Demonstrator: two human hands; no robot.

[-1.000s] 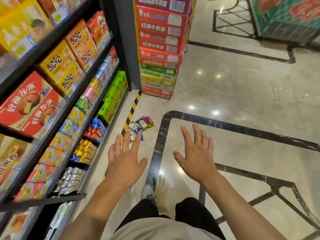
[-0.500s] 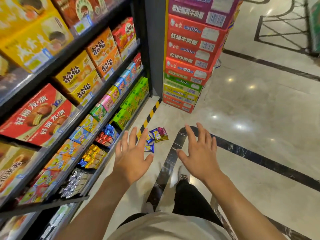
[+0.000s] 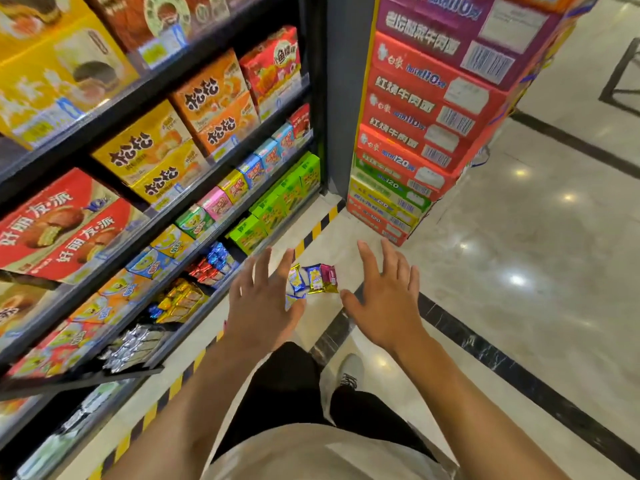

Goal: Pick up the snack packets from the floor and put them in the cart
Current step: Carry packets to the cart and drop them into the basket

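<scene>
Several small snack packets [image 3: 317,279], blue, yellow and pink, lie in a loose pile on the pale floor beside the shelf's foot. My left hand [image 3: 262,303] hovers just left of the pile with fingers spread, covering part of one blue packet. My right hand [image 3: 384,296] is held out to the right of the pile, fingers straight and apart. Neither hand touches a packet. No cart is in view.
A tall shelf rack [image 3: 145,209] full of snack boxes runs along the left. A stack of red noodle cartons [image 3: 415,133] stands ahead on the right. Yellow-black tape [image 3: 313,233] marks the floor by the shelf. My shoe [image 3: 349,372] is below the pile.
I have walked closer to the pile; the packets now lie between my two hands. Both hands stay spread and hold nothing.
</scene>
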